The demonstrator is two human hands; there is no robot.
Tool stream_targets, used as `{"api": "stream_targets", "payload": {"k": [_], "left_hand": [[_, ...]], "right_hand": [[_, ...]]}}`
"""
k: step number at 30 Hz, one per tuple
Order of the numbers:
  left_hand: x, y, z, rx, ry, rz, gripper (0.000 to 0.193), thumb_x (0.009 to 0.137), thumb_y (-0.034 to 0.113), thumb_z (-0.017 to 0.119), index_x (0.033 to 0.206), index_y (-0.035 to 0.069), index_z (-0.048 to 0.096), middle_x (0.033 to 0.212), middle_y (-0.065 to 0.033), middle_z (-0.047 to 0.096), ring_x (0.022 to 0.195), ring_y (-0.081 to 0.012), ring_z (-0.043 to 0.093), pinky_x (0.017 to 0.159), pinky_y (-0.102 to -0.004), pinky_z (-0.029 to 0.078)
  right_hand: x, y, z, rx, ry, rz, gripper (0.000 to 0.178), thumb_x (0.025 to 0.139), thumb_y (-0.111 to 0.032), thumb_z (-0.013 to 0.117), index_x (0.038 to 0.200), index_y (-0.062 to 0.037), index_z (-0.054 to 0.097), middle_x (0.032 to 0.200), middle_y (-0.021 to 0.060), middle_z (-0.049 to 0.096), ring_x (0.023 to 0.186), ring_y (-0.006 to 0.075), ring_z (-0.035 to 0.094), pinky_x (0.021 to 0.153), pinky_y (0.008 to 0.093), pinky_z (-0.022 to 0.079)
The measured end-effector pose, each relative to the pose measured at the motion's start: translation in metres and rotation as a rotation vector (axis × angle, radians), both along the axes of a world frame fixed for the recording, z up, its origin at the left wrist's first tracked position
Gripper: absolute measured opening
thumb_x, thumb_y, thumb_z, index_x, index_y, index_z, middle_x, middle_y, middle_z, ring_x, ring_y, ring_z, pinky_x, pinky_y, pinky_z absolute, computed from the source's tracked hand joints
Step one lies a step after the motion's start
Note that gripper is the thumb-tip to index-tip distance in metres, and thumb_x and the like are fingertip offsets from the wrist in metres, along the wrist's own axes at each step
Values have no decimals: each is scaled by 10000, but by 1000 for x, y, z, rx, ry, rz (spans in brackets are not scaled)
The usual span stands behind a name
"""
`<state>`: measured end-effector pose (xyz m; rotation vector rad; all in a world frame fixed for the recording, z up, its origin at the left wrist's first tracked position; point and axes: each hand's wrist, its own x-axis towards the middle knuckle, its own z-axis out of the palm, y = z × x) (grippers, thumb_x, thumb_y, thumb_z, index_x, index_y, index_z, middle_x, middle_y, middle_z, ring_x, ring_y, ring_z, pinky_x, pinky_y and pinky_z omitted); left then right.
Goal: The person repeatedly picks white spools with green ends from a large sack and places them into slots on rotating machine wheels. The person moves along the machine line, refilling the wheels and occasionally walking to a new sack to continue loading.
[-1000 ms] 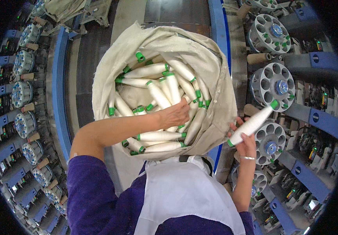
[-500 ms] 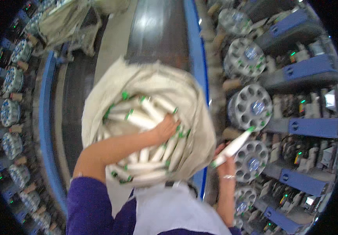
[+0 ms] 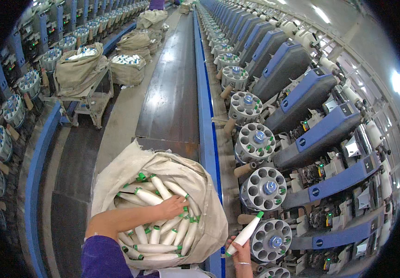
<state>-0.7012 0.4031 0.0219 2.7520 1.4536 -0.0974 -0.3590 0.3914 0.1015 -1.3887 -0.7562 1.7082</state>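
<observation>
My left hand (image 3: 174, 206) reaches into a beige cloth sack (image 3: 209, 204) and rests with fingers curled on a pile of white yarn bobbins with green tips (image 3: 156, 227); whether it grips one I cannot tell. My right hand (image 3: 240, 254) holds one white bobbin with a green tip (image 3: 245, 233), tilted up to the right. Its tip points at a grey round magazine with holes (image 3: 270, 240) on the machine at my right. Purple sleeves cover my upper arms.
A long row of blue and grey winding machines with round magazines (image 3: 263, 188) runs along the right. A blue rail (image 3: 205, 116) edges the aisle. More sacks of bobbins (image 3: 126, 65) on carts stand at the left, beside another machine row.
The view has lifted from straight down to along the aisle. My left hand stays in the sack. My right hand keeps the bobbin near a round magazine.
</observation>
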Motion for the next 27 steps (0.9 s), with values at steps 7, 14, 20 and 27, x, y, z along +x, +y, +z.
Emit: {"api": "stream_targets", "payload": {"k": [7,14,20,27], "left_hand": [[56,-78,111,56,-702,-80,258,627,77,638,878,26,662,1148,-154,527,1103,-324,507,912,-377,456],[160,-196,203,1018,-397,-581,307,748,195,530,970,28,662,1210,-120,539,1045,-210,512,911,-342,435],[164,-284,247,924,-823,-280,264,711,148,656,966,87,688,1189,-130,563,1070,-231,510,916,-366,440],[57,-368,180,562,-1462,651,274,736,104,726,1004,77,677,1077,-108,597,969,-253,589,882,-346,456]], "right_hand": [[8,-22,10,229,-58,72,647,711,109,627,1268,-82,359,985,114,578,860,245,623,685,370,553],[39,-58,27,1071,-583,111,504,762,-95,700,1196,-18,456,1009,78,561,941,186,553,826,332,458],[27,-88,37,826,-70,25,473,842,-32,640,1252,-29,403,1094,89,574,889,167,598,771,302,505],[-45,-135,56,972,-425,376,501,744,-46,698,1185,-21,461,1016,84,595,888,157,609,771,301,491]]}}
